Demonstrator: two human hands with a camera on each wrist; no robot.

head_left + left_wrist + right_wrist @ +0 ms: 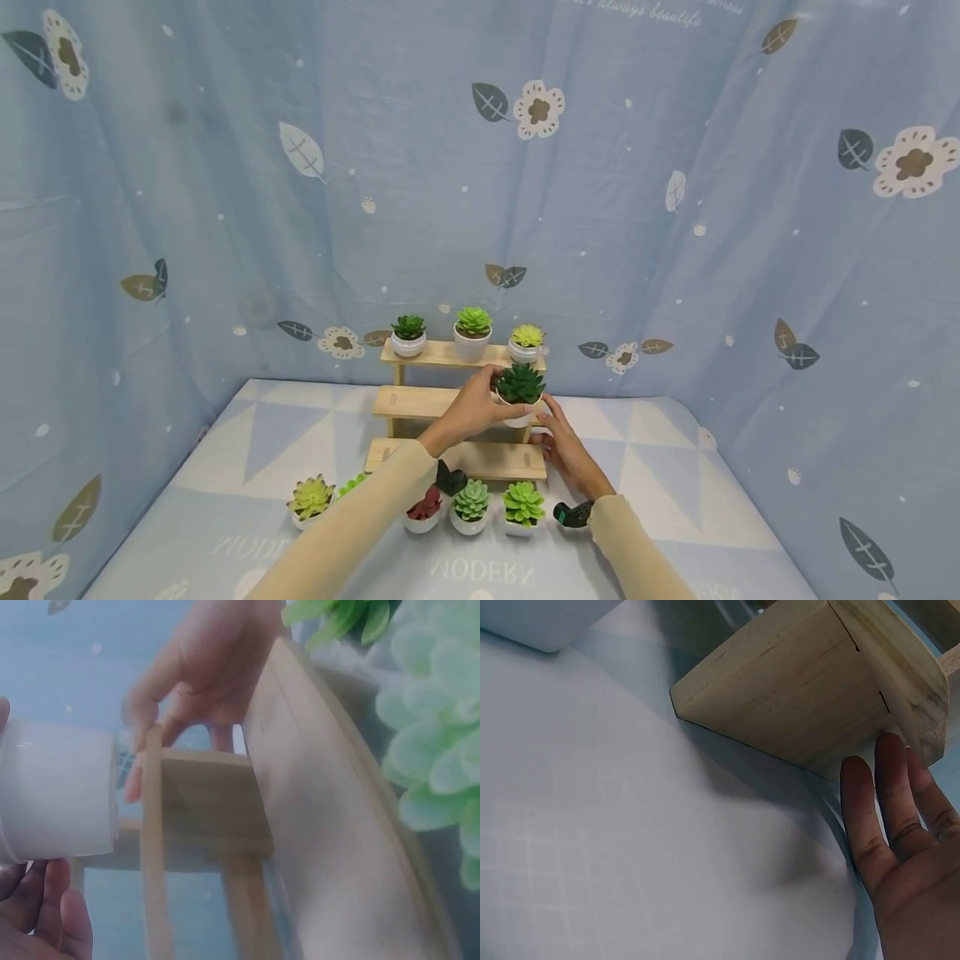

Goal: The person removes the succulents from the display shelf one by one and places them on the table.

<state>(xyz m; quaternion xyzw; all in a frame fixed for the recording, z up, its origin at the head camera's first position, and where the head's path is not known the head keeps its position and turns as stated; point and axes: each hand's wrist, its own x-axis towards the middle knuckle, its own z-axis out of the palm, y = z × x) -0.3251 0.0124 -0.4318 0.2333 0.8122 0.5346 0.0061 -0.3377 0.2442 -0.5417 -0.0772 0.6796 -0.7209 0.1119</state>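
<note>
My left hand (476,404) grips the white pot of a dark green artificial succulent (520,383) in front of the upper right part of a three-tier wooden stand (412,402). In the left wrist view the white pot (60,791) lies sideways, fingers under and over it, beside the middle shelf. At the stand's right end is my right hand (566,450), holding no plant. Its fairly straight fingers (859,802) are right at the wooden side piece (922,705) in the right wrist view.
On the top shelf stand a dark green succulent (408,329), a bright green one (472,323) and a yellow-green one (527,337). Several more pots line the table in front, including a red succulent (425,506), a pale green one (471,500) and a light green one (522,502).
</note>
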